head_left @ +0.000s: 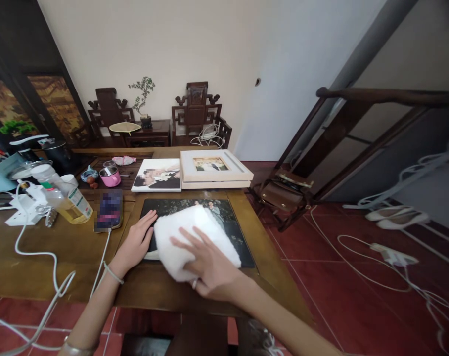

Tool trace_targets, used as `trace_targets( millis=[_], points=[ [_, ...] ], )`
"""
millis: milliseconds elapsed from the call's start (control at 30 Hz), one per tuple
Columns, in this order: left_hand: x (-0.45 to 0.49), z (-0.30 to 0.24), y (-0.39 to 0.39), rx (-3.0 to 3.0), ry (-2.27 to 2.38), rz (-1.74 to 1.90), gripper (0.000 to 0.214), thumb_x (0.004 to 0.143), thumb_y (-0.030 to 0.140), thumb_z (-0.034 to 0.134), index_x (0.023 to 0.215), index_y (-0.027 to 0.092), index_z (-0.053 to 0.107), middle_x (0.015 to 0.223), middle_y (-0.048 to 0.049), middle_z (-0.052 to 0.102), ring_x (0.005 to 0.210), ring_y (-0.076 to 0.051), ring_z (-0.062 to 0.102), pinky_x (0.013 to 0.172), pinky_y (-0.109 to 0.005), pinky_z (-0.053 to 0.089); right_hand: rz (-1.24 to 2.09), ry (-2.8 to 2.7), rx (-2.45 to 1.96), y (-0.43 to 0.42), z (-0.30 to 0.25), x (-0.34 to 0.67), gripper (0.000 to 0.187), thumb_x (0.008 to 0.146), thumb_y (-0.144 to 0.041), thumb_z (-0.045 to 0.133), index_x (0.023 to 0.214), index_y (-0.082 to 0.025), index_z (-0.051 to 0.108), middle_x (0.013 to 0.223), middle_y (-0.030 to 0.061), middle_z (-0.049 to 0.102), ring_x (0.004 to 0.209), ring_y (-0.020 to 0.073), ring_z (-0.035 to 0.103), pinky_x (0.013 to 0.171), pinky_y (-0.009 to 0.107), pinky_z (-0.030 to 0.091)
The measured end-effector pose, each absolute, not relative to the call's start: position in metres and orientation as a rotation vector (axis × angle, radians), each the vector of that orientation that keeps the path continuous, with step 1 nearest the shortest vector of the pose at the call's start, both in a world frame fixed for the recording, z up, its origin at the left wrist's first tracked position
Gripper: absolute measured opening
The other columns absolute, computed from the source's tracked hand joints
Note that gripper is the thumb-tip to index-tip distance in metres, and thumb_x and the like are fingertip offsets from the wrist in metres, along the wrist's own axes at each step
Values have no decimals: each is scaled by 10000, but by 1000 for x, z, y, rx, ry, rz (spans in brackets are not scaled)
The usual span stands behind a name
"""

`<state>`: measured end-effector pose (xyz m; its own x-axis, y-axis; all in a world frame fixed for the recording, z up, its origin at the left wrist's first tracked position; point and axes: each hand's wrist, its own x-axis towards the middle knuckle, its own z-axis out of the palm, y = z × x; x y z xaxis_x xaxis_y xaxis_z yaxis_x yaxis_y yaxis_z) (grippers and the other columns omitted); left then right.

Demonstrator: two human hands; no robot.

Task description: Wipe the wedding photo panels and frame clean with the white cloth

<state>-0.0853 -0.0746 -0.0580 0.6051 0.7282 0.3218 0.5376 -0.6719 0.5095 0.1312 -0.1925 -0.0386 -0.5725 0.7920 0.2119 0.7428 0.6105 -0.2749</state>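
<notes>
A dark photo print (232,230) lies flat on the wooden table (61,247) in front of me. A white fluffy cloth (180,232) rests on top of it. My right hand (205,262) presses flat on the cloth with fingers spread. My left hand (135,242) lies flat on the print's left edge, fingers stretched out, beside the cloth.
Behind the print lie another photo print (157,175) and a stack of white frames (215,170). A phone (109,210) on a white cable, a bottle (67,198), a pink cup (110,176) and a power strip (26,207) sit to the left. Cables and shoes lie on the red floor at right.
</notes>
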Motion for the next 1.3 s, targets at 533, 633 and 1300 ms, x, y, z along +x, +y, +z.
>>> trace_targets(
  millis=[533,633,1300],
  points=[
    [-83,-57,-76,2476,1029,755,409,938,272,332,1300,165,490,1418,-97,434,1338,-212,355,1119,-456,276,-83,-2032,-1893,-235,-56,166,215,670,-127,539,828,-191,669,1413,117,427,1358,376,225,1060,628,225],
    [-84,-58,-76,2479,1032,754,410,937,276,336,1302,167,489,1418,-96,434,1337,-214,356,1116,-455,281,97,-2313,-1578,-232,-52,143,241,642,-139,561,830,-213,693,1476,69,333,1384,358,143,1096,616,118],
    [-87,-62,-75,2470,1055,704,418,948,270,311,1332,180,450,1431,-88,417,1349,-199,334,1113,-445,277,316,-2536,-1497,-170,-11,110,316,740,-173,575,1045,-184,659,1454,122,364,1376,354,182,1087,601,131]
  ],
)
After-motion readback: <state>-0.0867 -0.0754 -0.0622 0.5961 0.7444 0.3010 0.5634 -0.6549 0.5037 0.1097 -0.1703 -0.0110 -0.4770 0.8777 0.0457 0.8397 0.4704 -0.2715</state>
